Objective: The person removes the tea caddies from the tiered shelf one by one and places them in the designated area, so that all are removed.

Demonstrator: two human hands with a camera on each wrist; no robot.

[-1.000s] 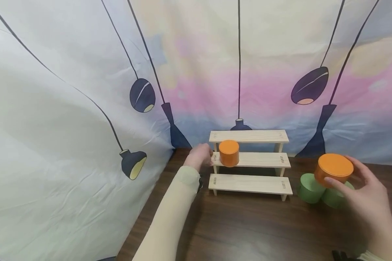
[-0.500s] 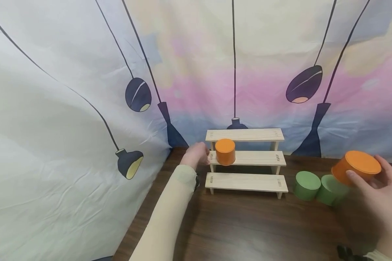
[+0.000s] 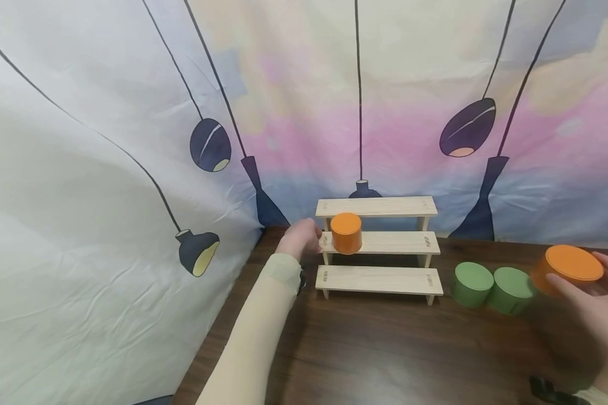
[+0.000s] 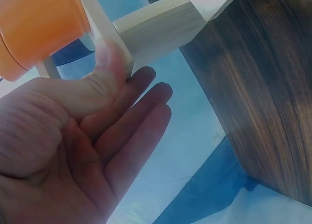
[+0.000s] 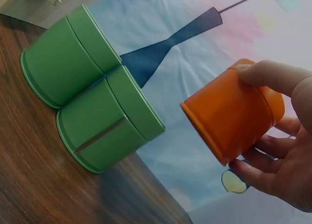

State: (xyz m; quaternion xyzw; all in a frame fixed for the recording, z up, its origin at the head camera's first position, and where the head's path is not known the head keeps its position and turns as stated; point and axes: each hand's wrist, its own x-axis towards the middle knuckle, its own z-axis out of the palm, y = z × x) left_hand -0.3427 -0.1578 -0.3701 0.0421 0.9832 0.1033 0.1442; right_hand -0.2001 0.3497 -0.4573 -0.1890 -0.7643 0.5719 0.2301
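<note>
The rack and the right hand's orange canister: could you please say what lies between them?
In the head view, two green canisters stand between the rack and the held orange canister.

With 12 o'clock pointing away from the person, a three-tier rack (image 3: 385,243) stands on the table (image 3: 365,349), a hanging cloth (image 3: 395,84) behind it at 12. On the middle tier (image 3: 405,243), a tin (image 3: 347,233) sits towards 9 o'clock; beyond it, the left hand (image 3: 300,236) grips that end. Between 3 and 4 o'clock from the rack, two upright tins (image 3: 472,285) stand side by side on the table. At their 3 o'clock, the right hand (image 3: 600,304) holds another tin (image 3: 572,267).
</note>
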